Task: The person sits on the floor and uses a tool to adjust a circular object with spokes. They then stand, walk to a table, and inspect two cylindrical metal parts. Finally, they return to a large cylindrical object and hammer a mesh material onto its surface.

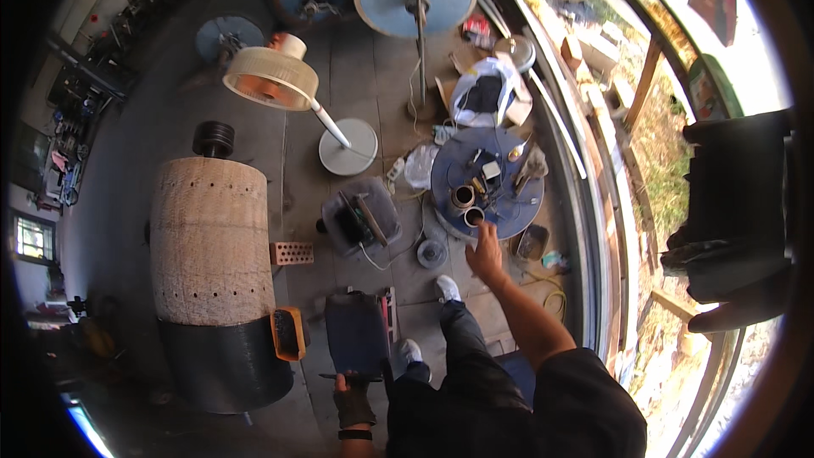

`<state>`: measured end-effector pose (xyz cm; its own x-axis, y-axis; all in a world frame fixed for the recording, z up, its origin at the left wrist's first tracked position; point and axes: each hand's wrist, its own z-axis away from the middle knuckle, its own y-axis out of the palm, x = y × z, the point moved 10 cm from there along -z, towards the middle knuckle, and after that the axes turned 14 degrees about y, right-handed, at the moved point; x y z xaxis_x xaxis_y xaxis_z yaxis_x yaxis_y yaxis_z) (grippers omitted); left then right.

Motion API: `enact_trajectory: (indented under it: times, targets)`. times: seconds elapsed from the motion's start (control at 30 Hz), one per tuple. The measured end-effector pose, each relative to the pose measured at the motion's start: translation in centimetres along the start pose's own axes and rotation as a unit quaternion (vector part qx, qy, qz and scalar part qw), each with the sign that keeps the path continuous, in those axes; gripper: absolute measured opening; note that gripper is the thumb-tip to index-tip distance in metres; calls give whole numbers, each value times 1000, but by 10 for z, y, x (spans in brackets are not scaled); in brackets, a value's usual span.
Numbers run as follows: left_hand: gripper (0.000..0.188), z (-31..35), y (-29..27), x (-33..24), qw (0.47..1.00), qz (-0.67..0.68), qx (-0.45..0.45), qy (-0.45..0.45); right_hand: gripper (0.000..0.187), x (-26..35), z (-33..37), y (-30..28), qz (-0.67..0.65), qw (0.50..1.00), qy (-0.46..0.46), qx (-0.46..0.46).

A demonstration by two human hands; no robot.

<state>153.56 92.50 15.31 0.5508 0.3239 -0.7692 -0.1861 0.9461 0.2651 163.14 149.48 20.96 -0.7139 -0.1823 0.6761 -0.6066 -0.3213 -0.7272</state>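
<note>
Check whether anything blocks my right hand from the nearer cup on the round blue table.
Nothing visible does: the right hand is at the nearer cup, overlapping its near rim, though actual contact is hard to tell. The other cup stands just beyond it, slightly left, out of the way.

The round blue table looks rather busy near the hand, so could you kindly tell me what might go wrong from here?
The right hand is at the pale cup near the edge of the round blue table, so a slip might tip it off. The second cup stands close beside it and could be knocked too. The left hand appears to hold a thin dark object, so it may be slow to help.
</note>
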Motion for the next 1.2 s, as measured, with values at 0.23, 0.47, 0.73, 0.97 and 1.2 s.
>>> enact_trajectory:
  times: [0.23, 0.47, 0.73, 0.97, 1.2]
  targets:
    - [39, -17, 7, 35, 901, -426, 79, 11, 108, -76, -79, 58, -99, 991, 95, 12]
    - [44, -115, 31, 96, 840, -542, 6, -18, 107, -73, -85, 60, -170, 981, 85, 37]
    - [53, -253, -21, 153, 712, -699, -66, 9, 74, -46, -97, 79, -215, 972, 62, 66]
    - [68, -278, -28, 169, 631, -775, 6, -31, 59, -46, -105, 80, -164, 980, 115, -22]
    - [63, -254, 97, 121, 608, -764, 62, 206, 69, -14, -102, 82, -169, 978, 120, 2]
